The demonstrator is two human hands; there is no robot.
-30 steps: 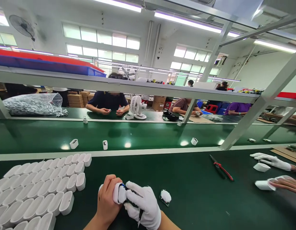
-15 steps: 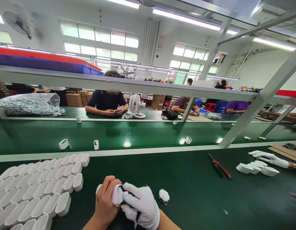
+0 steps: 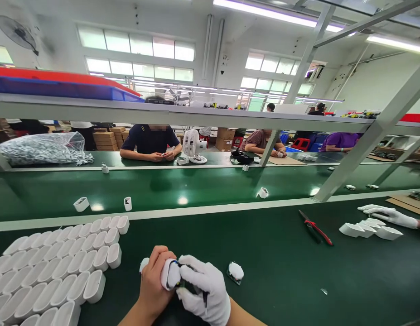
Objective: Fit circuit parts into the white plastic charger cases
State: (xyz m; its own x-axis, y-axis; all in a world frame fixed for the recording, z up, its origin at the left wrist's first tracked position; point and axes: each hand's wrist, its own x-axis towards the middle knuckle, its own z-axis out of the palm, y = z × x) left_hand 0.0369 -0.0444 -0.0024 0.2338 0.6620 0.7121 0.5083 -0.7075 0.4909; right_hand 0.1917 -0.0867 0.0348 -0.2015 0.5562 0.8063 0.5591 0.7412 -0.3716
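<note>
My bare left hand (image 3: 154,284) is wrapped round a small white plastic housing (image 3: 170,274), held just above the green bench at the bottom centre. My right hand (image 3: 205,290) wears a white glove and pinches a thin dark tool against the housing's open end, where a bit of blue and green shows. Both hands touch the housing. A small white-topped part (image 3: 235,272) lies on the bench just right of my gloved hand.
Rows of several white housings (image 3: 53,271) fill the bench at left. Red-handled cutters (image 3: 315,227) lie at right, near a co-worker's gloved hand (image 3: 389,215) and three white housings (image 3: 366,230). Loose housings (image 3: 81,203) ride the conveyor belt (image 3: 210,185). Other workers sit across.
The loose housings on the belt have drifted left. The co-worker's nearer hand has left the view, with white housings now set in a row. My hands stay on the housing.
</note>
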